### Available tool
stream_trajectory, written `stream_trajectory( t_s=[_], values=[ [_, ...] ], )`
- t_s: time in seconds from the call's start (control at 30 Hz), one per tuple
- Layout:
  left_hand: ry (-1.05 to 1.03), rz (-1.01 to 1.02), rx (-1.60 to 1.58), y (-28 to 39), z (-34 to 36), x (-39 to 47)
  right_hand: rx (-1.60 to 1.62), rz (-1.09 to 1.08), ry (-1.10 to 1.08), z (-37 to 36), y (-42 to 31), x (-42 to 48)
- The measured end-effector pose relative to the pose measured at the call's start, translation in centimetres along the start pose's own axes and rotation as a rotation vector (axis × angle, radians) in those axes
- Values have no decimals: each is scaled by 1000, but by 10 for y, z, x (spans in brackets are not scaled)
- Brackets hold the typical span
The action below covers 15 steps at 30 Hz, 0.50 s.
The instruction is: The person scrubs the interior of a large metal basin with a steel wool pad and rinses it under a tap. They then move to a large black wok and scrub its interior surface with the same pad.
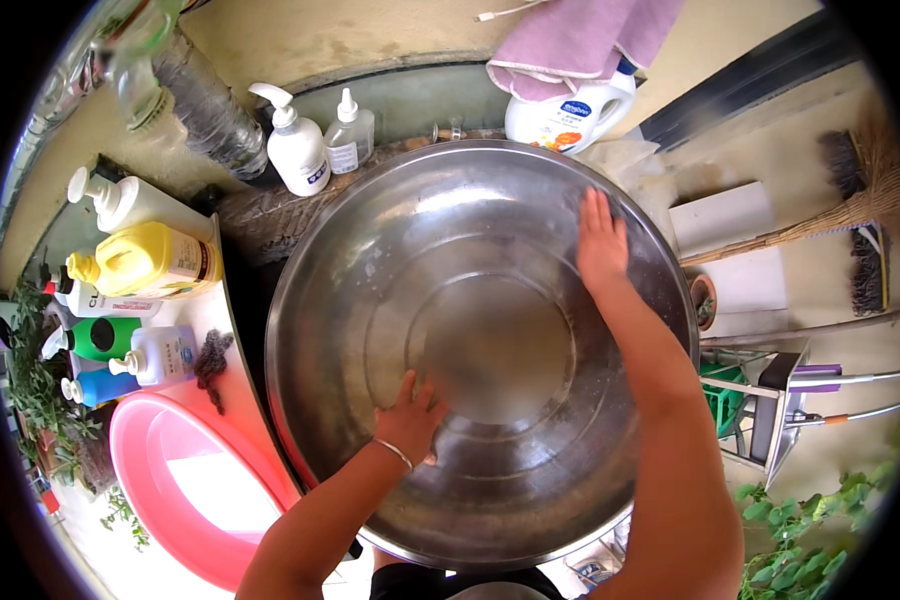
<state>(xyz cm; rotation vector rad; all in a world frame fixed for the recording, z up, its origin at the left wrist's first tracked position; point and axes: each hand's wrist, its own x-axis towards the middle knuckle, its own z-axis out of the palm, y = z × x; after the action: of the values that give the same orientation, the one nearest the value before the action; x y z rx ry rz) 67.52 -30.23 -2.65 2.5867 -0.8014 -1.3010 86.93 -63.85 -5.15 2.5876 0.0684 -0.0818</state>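
Note:
A wide round stainless-steel basin point(487, 480) fills the middle of the head view, with ring-shaped ridges around its bottom. My right hand point(602, 241) lies flat on or just above the basin's inner wall at the upper right, fingers extended and nothing held. Lower down, left of the centre, my left hand point(411, 420) is spread over the basin's bottom and is likewise bare of any object. A metal bangle point(394, 454) circles the left wrist. Water drops speckle the metal in places. The centre of the basin is blurred.
Left stands a ledge with a yellow jug point(146, 259), several pump bottles and a steel-wool-like scourer point(212, 367). Below is a pink plastic tub point(146, 450). Behind are a white pump bottle point(298, 154), a detergent jug point(570, 120) and a purple towel point(570, 45). A broom point(802, 225) is right.

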Motion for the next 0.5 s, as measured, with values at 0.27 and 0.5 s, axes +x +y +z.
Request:
stream_trajectory(
  t_s=[0.27, 0.5],
  values=[
    [-5, 38, 10, 13, -3, 10, 322, -188, 291, -16, -72, 95],
    [4, 1, 0, -1, 1, 1, -105, -187, -8, 3, 41, -25]
  ],
)
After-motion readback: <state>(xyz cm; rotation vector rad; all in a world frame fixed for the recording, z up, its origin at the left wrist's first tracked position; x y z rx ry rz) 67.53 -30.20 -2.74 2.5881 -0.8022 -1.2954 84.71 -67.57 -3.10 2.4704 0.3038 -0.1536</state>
